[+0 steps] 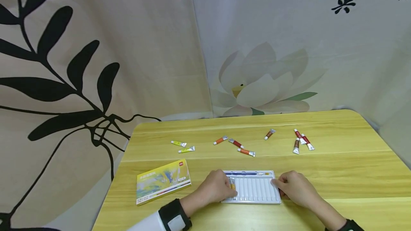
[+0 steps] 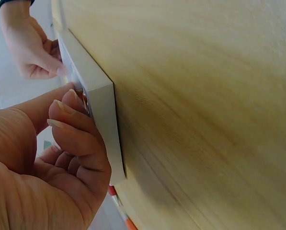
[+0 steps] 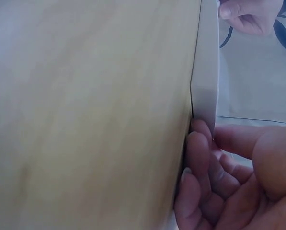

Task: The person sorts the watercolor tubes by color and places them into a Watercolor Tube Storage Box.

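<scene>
A white plastic paint tray (image 1: pixel 257 188) with narrow slots lies on the table between my hands, a thin blue brush (image 1: pixel 245 173) along its far side. My left hand (image 1: pixel 217 186) is over the tray's left end, its thumb and fingertips pinching a small paint tube (image 1: pixel 232 184) at the leftmost slot; the fingers hide part of the tube. At the opposite end my right hand (image 1: pixel 297 189) grips the tray's edge. The right wrist view shows that thumb (image 3: pixel 236 139) at the top and fingers curled below against the tray's side (image 3: pixel 205 103).
A yellow paint box (image 1: pixel 163 181) lies left of the tray. Farther back are two yellow tubes (image 1: pixel 178 143), orange tubes (image 1: pixel 246 152) and a dark red one (image 1: pixel 236 143), a brown tube (image 1: pixel 269 134), and a small red-and-brown cluster (image 1: pixel 302 140) at right. A printed curtain (image 1: pixel 160 63) hangs behind.
</scene>
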### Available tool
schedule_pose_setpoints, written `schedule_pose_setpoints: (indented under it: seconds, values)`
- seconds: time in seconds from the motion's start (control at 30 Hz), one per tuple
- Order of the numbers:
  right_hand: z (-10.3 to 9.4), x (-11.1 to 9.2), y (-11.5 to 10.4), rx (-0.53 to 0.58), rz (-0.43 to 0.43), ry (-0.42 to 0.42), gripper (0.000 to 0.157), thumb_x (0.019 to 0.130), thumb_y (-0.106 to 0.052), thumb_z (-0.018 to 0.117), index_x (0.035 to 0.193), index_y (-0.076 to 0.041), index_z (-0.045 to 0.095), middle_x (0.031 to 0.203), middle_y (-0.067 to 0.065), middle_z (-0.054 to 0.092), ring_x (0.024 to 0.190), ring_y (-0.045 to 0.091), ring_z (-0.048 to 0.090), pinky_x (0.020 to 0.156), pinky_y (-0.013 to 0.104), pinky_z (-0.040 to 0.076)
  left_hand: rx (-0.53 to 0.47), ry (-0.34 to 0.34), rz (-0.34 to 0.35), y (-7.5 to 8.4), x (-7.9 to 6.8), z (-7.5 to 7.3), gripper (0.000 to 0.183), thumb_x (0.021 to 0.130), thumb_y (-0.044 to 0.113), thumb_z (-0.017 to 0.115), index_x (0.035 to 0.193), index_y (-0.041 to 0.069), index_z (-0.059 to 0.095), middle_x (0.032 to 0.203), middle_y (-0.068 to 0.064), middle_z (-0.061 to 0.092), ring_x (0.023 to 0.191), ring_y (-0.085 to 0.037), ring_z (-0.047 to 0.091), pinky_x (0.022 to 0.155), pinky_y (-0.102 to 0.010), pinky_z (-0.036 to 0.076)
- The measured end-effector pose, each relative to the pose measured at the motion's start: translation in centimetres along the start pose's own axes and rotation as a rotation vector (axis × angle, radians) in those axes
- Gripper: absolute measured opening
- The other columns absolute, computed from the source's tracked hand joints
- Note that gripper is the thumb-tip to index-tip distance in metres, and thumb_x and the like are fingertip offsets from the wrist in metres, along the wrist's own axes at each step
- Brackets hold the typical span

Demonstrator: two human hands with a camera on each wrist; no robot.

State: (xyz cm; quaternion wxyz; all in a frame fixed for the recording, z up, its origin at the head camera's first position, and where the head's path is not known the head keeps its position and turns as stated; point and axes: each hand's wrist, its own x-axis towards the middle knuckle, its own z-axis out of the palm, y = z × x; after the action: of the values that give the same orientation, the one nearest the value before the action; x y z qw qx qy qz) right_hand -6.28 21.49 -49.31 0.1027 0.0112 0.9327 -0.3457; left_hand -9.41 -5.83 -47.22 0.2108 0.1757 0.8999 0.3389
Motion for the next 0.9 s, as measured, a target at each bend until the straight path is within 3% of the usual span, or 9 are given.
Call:
schedule_pose_setpoints:
  seconds: [0.9]
  values:
    - [-0.08, -0.01, -0.08, -0.008, 0.0, 0.003, 0.033, 0.089, -0.028, 0.063, 0.057, -0.017, 0.059, 0.048, -0.005, 0.054, 0.042, 0.009, 0.042, 0.04, 0.022, 0.032, -0.014, -0.021, -0.104, -0.78, 0.67, -0.7, 0.041, 0.067, 0.034, 0.082, 0.048, 0.008, 0.056, 0.035, 0.008, 0.039, 0.029, -0.006, 0.033, 0.031, -0.021, 0.017]
